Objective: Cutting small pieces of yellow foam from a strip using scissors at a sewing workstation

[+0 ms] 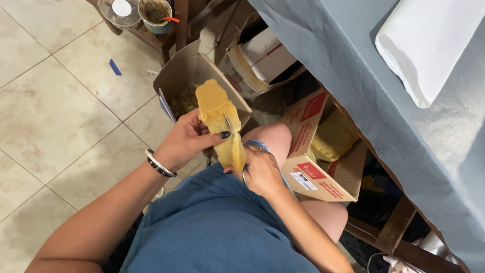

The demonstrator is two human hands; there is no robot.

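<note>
Right hand [260, 172] grips scissors [230, 126] | left hand [184, 139] holds yellow foam piece [214, 106], ragged-edged, half cut

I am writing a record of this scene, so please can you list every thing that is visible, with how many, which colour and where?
yellow sponge piece: 1, yellow, held up over the lap, scissors cutting into it
scissors: 1, blue handles, metal blades, in the right hand
open box: 1, brown cardboard, on the floor ahead, yellow scraps inside
red-printed box: 1, brown and red, beside the knee, yellow material inside
white box: 1, white, under the table edge
tablecloth: 1, grey-blue, right side
folded cloth: 1, white, on the table
cup: 1, blue, on a wooden stool, top
lidded container: 1, clear, beside the cup
bracelets: black and white, left wrist
left hand: holds the sponge
right hand: holds the scissors
</note>
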